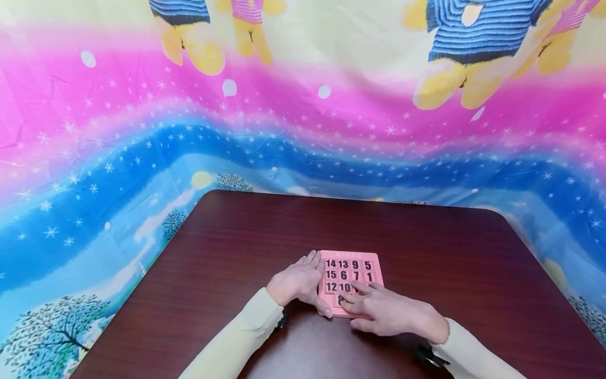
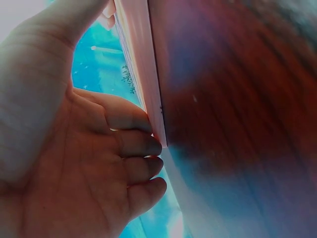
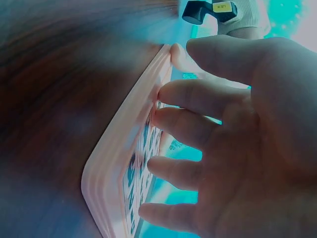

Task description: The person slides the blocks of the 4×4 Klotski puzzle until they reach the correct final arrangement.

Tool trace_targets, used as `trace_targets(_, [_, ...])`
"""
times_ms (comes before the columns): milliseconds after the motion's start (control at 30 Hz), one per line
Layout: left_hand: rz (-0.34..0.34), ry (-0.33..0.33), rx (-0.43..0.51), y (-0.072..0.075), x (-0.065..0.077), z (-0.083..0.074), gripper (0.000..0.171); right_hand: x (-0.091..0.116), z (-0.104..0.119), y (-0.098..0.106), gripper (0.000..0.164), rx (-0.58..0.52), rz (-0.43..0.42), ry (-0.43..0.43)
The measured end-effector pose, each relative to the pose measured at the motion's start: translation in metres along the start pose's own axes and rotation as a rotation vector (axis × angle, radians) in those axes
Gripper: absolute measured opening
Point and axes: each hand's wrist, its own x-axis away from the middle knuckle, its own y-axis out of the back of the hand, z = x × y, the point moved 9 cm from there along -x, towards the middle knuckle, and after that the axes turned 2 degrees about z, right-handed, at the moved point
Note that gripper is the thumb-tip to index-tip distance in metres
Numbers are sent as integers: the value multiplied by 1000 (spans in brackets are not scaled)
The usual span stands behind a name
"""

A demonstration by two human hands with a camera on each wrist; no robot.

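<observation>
A pink sliding number puzzle [image 1: 349,275] lies flat on the table, its black-numbered tiles facing up. My left hand [image 1: 298,279] holds it along the left side, with the thumb at the near left corner. In the left wrist view, the fingertips meet the puzzle's edge [image 2: 143,64]. My right hand [image 1: 390,310] reaches over the near right part, fingers spread and nearly straight. Its fingertips touch the lower tiles, partly covering the 8 and hiding others. A gap shows left of the 8. The right wrist view shows the puzzle's thick rim [image 3: 106,173] beneath these fingers.
The dark brown wooden table [image 1: 227,247] has rounded far corners. Behind and beside it hangs a colourful cloth [image 1: 303,121] with snowflakes, trees and cartoon figures. Pale sleeves cover both forearms, and a black strap [image 1: 432,357] is near the right wrist.
</observation>
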Motion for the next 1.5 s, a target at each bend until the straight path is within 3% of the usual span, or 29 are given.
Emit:
trace_targets(333, [-10,-7,20,1,-2,0,131,5,-9,1,41,-2,23,-21])
trace_targets(600, [-9,-9,2,0,-1,0,131,-8,-2,11,46,-8,-10,-11])
trace_targets(900, [0,-18,7,-1,0,-3,129,-24,-2,3,56,-11,12,-36])
trace_targets(1500, [7,-18,16,-2,1,-2,128,-23,2,2,56,-10,42,-26])
